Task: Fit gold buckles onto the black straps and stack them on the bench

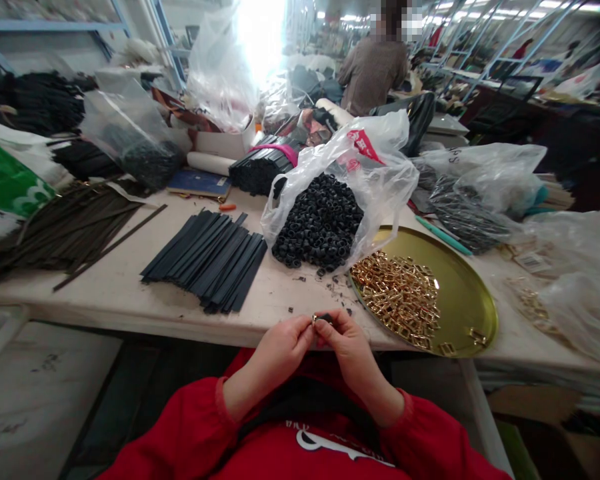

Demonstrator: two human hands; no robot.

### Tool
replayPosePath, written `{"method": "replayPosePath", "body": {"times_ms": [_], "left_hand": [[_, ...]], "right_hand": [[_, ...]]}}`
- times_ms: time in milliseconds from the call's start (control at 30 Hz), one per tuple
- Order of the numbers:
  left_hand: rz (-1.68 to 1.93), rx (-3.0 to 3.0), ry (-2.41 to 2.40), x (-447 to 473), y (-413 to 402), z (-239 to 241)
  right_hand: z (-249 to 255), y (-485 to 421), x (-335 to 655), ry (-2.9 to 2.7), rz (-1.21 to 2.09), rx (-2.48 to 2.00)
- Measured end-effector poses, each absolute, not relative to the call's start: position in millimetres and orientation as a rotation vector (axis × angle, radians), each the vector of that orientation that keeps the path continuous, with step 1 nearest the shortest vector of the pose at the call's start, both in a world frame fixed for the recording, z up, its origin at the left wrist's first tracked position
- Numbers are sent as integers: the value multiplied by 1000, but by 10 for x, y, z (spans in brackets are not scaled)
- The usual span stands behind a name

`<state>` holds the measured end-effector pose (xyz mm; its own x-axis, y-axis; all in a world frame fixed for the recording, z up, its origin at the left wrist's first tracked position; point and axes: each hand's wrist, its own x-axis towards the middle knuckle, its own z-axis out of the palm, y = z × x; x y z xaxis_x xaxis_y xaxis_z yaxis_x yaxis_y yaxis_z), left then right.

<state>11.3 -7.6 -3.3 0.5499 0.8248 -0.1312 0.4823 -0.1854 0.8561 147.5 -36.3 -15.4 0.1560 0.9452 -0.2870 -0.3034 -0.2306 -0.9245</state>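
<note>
At the table's front edge my two hands meet. My left hand (291,339) is closed in a pinch at a small gold buckle (315,319). The fingers of my right hand (346,335) are closed on a short black strap piece (325,318) right beside the buckle; fingertips hide how the two join. Black flat strips (205,260) lie in a row beyond my left hand. Straight ahead, a plastic bag (380,193) stands open with many small black loops (320,223) in it. Gold buckles (400,297) are heaped on a round gold tray (463,293) to the right.
Long brown strips (75,227) are piled at the left. Behind stand a blue book (199,183), an orange piece (227,207) and a bundle of black strips (263,168). A teal pen-like tool (443,235) lies by the tray. A person (375,70) is farther back.
</note>
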Motion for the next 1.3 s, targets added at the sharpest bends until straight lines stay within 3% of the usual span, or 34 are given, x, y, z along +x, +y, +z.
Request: {"method": "replayPosePath", "body": {"times_ms": [233,700,1000,1100,1300], "left_hand": [[473,1688,1095,82,-60,-23],[453,1192,1063,152,-85,-49],[593,1453,1159,176,-160,-152],[561,1448,1131,179,-167,-103],[504,1314,1063,192,-151,0]], "right_hand": [[-203,-337,1454,-566,1465,-1154],[-157,-373,1459,-904,1207,-1373],[-247,-491,1555,-1445,663,-1426],[-229,-493,1553,-1311,730,-1455],[-142,-421,1510,-903,1186,-1394]]}}
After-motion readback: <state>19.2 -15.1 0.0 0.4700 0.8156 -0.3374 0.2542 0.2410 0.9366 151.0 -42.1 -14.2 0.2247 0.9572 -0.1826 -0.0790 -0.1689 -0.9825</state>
